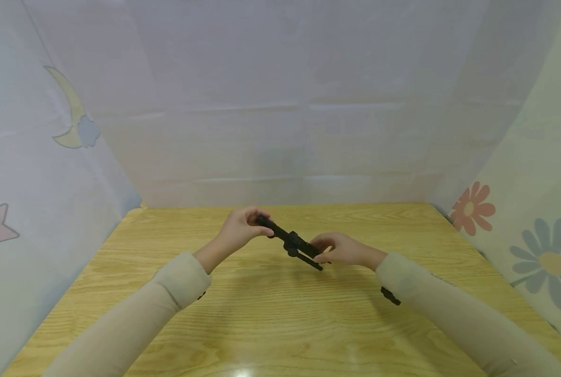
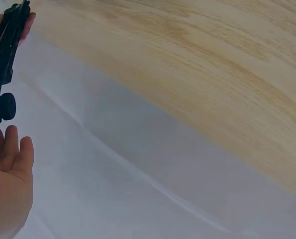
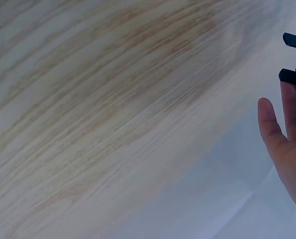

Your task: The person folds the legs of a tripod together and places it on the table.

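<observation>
A black mini tripod (image 1: 292, 242) slants down from left to right above the wooden table in the head view. My left hand (image 1: 240, 229) holds its upper left end, thumb along the near side. At the lower right end, my right hand (image 1: 343, 248) pinches one of the slim legs; another thin leg (image 1: 310, 262) stands apart below it. A round knob (image 2: 7, 106) sticks out from the tripod's middle in the left wrist view. Only a dark end piece (image 3: 289, 76) and part of the right hand (image 3: 289, 142) show in the right wrist view.
The light wooden table (image 1: 271, 330) runs under both arms. A pale cloth backdrop (image 1: 280, 141) rises behind it, with patterned side walls left and right. A small black device (image 1: 390, 296) sits under the right wrist.
</observation>
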`<state>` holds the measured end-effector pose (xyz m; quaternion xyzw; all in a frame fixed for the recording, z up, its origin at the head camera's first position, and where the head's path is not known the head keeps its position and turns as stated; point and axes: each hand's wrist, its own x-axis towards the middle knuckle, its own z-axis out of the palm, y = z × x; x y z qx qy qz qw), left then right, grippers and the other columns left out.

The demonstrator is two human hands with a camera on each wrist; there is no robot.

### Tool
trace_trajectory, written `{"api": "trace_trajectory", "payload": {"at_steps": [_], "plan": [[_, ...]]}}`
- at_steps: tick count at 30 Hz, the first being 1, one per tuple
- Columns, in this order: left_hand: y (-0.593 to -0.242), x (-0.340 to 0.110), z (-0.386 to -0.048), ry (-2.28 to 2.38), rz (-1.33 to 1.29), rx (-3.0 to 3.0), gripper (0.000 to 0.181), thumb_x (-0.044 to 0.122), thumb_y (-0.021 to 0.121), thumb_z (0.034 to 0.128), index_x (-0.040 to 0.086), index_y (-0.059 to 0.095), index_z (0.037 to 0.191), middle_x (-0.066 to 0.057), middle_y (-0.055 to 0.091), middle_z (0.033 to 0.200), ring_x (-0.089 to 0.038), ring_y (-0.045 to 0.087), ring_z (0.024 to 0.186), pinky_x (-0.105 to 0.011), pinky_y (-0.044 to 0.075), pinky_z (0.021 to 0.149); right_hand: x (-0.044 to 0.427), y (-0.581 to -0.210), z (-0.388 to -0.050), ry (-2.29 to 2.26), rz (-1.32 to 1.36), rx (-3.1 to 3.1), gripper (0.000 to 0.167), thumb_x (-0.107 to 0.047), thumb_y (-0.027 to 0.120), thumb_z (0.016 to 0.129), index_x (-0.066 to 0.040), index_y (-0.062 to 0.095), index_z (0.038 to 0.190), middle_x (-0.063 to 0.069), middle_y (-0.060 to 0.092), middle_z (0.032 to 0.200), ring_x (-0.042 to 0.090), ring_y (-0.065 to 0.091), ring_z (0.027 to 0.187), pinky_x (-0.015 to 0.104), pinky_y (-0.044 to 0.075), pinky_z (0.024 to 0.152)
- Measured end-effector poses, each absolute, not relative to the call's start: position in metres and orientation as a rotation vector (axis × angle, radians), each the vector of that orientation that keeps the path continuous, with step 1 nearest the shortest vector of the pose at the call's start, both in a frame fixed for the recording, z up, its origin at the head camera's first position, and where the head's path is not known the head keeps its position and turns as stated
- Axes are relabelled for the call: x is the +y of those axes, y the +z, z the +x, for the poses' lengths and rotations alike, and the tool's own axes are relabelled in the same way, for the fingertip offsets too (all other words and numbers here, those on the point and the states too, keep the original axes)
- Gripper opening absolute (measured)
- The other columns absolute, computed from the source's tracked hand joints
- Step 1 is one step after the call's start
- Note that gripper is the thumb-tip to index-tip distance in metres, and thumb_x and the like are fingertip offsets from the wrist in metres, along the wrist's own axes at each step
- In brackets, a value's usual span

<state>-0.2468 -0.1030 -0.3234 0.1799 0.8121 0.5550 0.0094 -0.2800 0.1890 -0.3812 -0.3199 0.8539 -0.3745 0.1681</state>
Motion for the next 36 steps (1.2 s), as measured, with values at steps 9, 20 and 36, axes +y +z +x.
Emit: {"api": "trace_trajectory", "payload": {"at_steps": [9, 20, 36], "plan": [[-0.337, -0.110, -0.246, 1.725, 0.497, 2.575, 0.034, 0.004, 0.078, 0.0809, -0.005, 0.066, 0.111, -0.012, 0.069, 0.104, -0.023, 0.067, 0.092, -0.032, 0.056, 0.079, 0.196, -0.372, -0.277, -1.095, -0.879, 2.438, 0.046, -0.023, 0.065, 0.095, 0.003, 0.056, 0.131, 0.017, 0.059, 0.126, 0.032, 0.056, 0.112, 0.049, 0.048, 0.094], [-0.352, -0.112, -0.243, 1.681, 0.390, 2.620, 0.029, 0.006, 0.080, 0.0798, 0.000, 0.069, 0.107, -0.007, 0.071, 0.096, -0.019, 0.067, 0.088, -0.031, 0.055, 0.075, 0.201, -0.372, -0.280, -1.104, -0.846, 2.481, 0.046, -0.023, 0.067, 0.094, 0.003, 0.057, 0.130, 0.017, 0.059, 0.126, 0.034, 0.054, 0.116, 0.048, 0.049, 0.092], [-0.379, -0.109, -0.245, 1.538, 0.299, 2.633, 0.023, 0.001, 0.079, 0.0788, 0.000, 0.071, 0.101, -0.005, 0.072, 0.093, -0.019, 0.066, 0.088, -0.036, 0.054, 0.080, 0.201, -0.374, -0.281, -1.081, -0.827, 2.550, 0.051, -0.022, 0.070, 0.092, 0.008, 0.056, 0.131, 0.022, 0.057, 0.130, 0.040, 0.051, 0.121, 0.054, 0.044, 0.097]]}}
